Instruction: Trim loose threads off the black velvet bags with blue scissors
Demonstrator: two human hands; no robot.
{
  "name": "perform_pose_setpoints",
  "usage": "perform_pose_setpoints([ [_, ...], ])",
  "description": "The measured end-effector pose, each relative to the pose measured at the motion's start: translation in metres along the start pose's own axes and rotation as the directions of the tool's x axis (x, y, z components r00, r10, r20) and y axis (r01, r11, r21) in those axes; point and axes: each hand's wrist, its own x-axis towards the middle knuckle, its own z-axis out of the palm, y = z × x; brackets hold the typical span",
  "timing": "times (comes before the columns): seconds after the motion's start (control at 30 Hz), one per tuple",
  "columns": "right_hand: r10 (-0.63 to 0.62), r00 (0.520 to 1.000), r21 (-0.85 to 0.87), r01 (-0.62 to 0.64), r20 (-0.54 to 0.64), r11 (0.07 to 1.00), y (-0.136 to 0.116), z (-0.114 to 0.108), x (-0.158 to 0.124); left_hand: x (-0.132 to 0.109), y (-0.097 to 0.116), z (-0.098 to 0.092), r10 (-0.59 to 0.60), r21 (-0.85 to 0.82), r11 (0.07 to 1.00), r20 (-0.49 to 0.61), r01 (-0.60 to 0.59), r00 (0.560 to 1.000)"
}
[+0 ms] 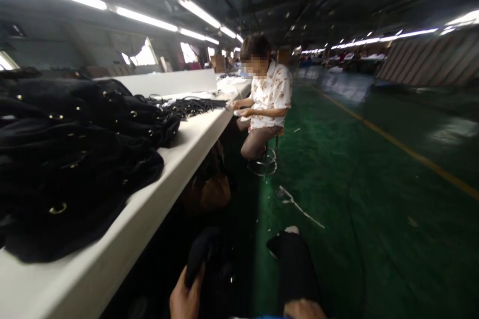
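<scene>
- Below the near edge of the long white surface [194,134], the left hand [185,296] is closed around a soft black fabric piece [202,254], with the fingers wrapped over its upper fold. The piece sits over the lap, off the surface and in deep shadow.
- Only a sliver of the right hand [304,310] shows at the bottom of the view, beside a dark-trousered knee [295,264]. I cannot tell whether it is spread or closed, and it touches nothing that shows.
- One hand alone appears to hold the black fabric piece, so a loosened grip could let it slide to the glossy green floor [355,184]. White scraps [295,204] lie there, and it would likely pick up dirt.
- Dark cloth in a dark gap is hard to read, so a fold or fitting could be caught or missed unseen.
- The pile of black fabric bags with gold metal eyelets [75,159] spreads right to the near edge of the surface. An arm rising from below, or a tug on a lower layer, could drag part of it over.
- Farther along, a tangle of thin black cords [194,105] lies near the same edge, just beside the pile, and could snag it.
- A co-worker in a patterned white shirt [271,94] sits well apart on a round metal stool [264,162], so a clash of hands looks unlikely.
</scene>
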Motion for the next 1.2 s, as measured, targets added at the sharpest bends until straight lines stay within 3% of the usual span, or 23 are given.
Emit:
perform_pose_setpoints([
  [0.1, -0.039, 0.994, -0.009, 0.04, 0.104, 0.999, 0.01, -0.007, -0.014, -0.003, 0.018, -0.011, -0.111, -0.209, 0.972, 0.012, 0.111, 0.994],
  [0.23, -0.097, 0.995, 0.039, 0.096, 0.028, 0.995, 0.014, -0.022, -0.023, 0.011, 0.018, -0.004, -0.137, -0.292, 0.951, -0.112, 0.1, 0.984],
  [0.4, -0.243, 0.97, 0.051, 0.242, 0.006, 0.969, -0.009, -0.024, -0.03, 0.011, 0.008, 0.011, -0.143, -0.278, 0.955, -0.14, 0.099, 0.98],
  [0.57, -0.157, 0.979, 0.006, 0.159, -0.129, 0.987, -0.017, -0.013, -0.023, 0.011, -0.002, 0.017, -0.188, -0.239, 0.96, -0.157, 0.147, 0.97],
  [0.67, -0.23, 0.972, -0.012, 0.23, -0.05, 0.973, -0.009, -0.008, -0.023, 0.013, -0.008, 0.015, -0.245, -0.263, 0.945, -0.185, 0.193, 0.952],
  [0.8, -0.079, 0.996, -0.052, 0.077, -0.043, 0.996, 0.007, -0.004, -0.023, 0.011, -0.008, 0.01, -0.219, -0.274, 0.949, -0.218, 0.155, 0.951],
  [0.93, -0.138, 0.99, -0.009, 0.138, 0.017, 0.99, 0.021, -0.009, -0.02, 0.009, -0.008, -0.007, -0.171, -0.267, 0.955, -0.149, 0.127, 0.974],
  [1.1, 0.114, 0.992, 0.08, -0.109, -0.057, 0.991, 0.058, -0.028, -0.016, 0.009, -0.004, -0.053, -0.113, -0.255, 0.961, 0.004, 0.11, 0.994],
  [1.2, 0.111, 0.993, 0.091, -0.106, -0.048, 0.99, 0.072, -0.03, -0.017, 0.005, 0.003, -0.074, -0.064, -0.228, 0.972, -0.004, 0.062, 0.998],
])
